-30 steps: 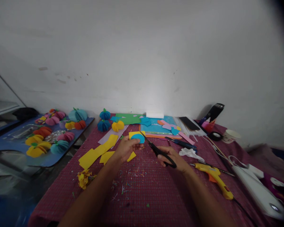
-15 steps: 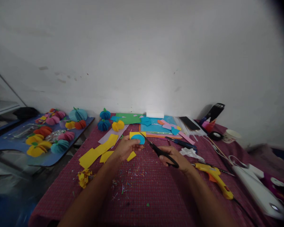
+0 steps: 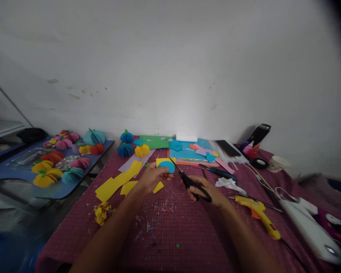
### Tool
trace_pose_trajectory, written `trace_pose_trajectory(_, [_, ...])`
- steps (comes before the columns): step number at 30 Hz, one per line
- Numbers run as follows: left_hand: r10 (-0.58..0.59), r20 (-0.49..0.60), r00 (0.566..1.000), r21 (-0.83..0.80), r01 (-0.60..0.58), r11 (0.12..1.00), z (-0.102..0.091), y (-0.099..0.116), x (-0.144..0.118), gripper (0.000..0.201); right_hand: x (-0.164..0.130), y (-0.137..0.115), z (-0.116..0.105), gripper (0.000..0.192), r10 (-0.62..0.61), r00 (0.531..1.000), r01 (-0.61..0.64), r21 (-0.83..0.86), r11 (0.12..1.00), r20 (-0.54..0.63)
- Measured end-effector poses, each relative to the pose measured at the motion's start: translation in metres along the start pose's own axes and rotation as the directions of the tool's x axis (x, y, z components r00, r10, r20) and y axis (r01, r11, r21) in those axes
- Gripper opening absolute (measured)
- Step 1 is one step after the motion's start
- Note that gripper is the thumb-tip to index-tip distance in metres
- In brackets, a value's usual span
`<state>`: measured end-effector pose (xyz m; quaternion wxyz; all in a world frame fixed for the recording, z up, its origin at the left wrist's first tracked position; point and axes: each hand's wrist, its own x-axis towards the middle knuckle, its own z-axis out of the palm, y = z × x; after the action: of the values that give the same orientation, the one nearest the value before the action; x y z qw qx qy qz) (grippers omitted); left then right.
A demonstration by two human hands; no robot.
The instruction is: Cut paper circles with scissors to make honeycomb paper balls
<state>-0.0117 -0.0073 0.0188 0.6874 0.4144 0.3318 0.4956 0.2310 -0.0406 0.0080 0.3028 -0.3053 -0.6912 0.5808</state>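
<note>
Between the thumb and fingers of my left hand (image 3: 154, 177) is a blue paper circle (image 3: 166, 166) laid over a piece of yellow paper (image 3: 160, 160). My right hand (image 3: 202, 188) grips black-handled scissors (image 3: 193, 185). Their blades point up and left and meet the right edge of the yellow paper, beside the blue circle. Below my left hand, yellow paper strips (image 3: 118, 184) lie on the tablecloth. Small paper clippings (image 3: 150, 220) are scattered under both hands.
A yellow glue gun (image 3: 258, 214) lies right of my right arm, near a white crumpled tissue (image 3: 230, 184). Coloured sheets (image 3: 187, 150) and a black phone (image 3: 227, 148) lie at the back. Paper pumpkins (image 3: 125, 150) stand at back left; more fill a blue side table (image 3: 5, 170).
The scissor handles have spread apart and the right hand has shifted slightly left. The left hand keeps the blue circle and yellow paper in nearly the same place.
</note>
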Motion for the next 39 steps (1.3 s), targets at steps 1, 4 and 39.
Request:
trace_pose_trajectory(1, [0.004,-0.003,1.0,-0.004,-0.004,1.0,0.0,0.0,0.0,0.025,0.0,0.0,0.0,0.035,-0.005,1.0,0.005,-0.001,1.0,0.001])
trace_pose_trajectory(4, [0.009,-0.014,1.0,-0.006,-0.009,1.0,0.001,-0.001,0.0,0.025,0.001,0.0,0.001,0.033,-0.009,1.0,0.009,-0.006,1.0,0.0])
trace_pose_trajectory(39, [0.054,-0.151,0.987,-0.065,-0.064,0.996,0.018,-0.009,-0.001,0.025,0.003,-0.001,0.004,0.037,0.002,0.999,-0.001,0.022,1.0,-0.043])
